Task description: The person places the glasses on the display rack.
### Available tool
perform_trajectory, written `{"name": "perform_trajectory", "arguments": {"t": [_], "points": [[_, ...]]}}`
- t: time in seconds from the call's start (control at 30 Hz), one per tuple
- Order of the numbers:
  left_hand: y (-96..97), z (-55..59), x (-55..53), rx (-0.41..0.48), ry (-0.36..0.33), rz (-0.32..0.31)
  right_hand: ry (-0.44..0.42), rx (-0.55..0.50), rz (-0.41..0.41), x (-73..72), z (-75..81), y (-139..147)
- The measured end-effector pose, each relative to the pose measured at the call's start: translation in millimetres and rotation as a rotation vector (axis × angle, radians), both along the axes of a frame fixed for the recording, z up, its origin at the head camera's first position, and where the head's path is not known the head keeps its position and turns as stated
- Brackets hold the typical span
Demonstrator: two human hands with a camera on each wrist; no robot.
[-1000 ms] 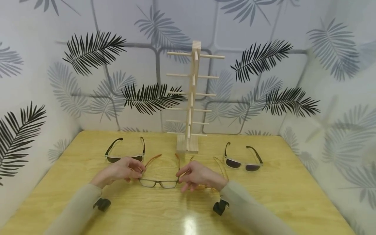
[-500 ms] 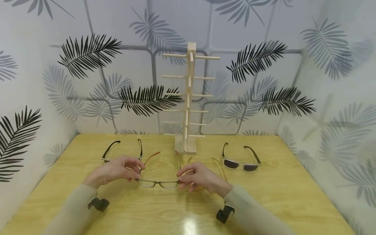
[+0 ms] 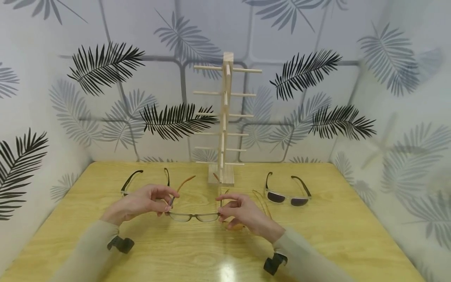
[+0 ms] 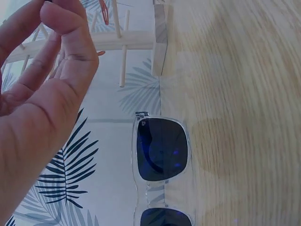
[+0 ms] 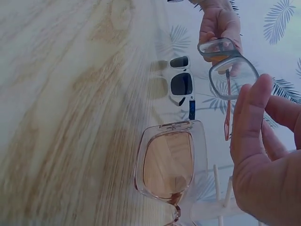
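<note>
Left hand (image 3: 139, 203), right hand (image 3: 248, 215): fingers (image 5: 249, 120) pinching clear glasses (image 3: 193, 216), lifted; probably early, other pairs (image 3: 276, 197) lie on the counter (image 3: 176, 250)

Looks like a small booth or display corner; closed in on three sides by leaf-patterned walls (image 3: 278, 109); fitted with a wood-grain table (image 3: 169, 250), a wooden peg stand (image 3: 224, 117), glasses (image 3: 193, 216) and sunglasses (image 3: 276, 197); cannot be pinned down as shop, home or studio.
</note>
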State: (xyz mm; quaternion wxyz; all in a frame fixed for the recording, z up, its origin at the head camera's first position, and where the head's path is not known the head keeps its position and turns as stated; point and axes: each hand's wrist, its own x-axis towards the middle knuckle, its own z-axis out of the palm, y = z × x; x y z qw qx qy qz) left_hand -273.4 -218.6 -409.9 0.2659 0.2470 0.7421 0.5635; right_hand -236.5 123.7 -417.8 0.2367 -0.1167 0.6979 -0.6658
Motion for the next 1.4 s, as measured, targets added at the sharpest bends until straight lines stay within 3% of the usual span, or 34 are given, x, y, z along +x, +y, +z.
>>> {"name": "perform_trajectory", "arguments": {"t": [0.23,0.53,0.8,1.03,1.2,1.4], "points": [[11.5,3.8,-0.4,0.007,0.046,0.051,0.029,-0.071,0.000,-3.2,-0.1,9.8],[33.7,-2.1,-1.8,0.051,0.008,0.186,0.025,-0.051,-0.105,-11.5,0.7,19.3],[59.4,-3.0,-7.7,0.194,-0.079,0.334,-0.019,-0.092,-0.267,-24.5,6.2,19.7],[77.3,-0.9,-10.9,0.357,-0.132,0.468,-0.055,-0.146,-0.328,-38.5,8.9,21.2],[89.6,-2.0,-15.4,0.375,-0.097,0.558,-0.059,-0.165,-0.387,-48.9,9.1,21.5],[98.6,-6.9,-22.1,0.374,-0.066,0.617,-0.054,-0.164,-0.425,-56.3,7.0,21.1]]}}
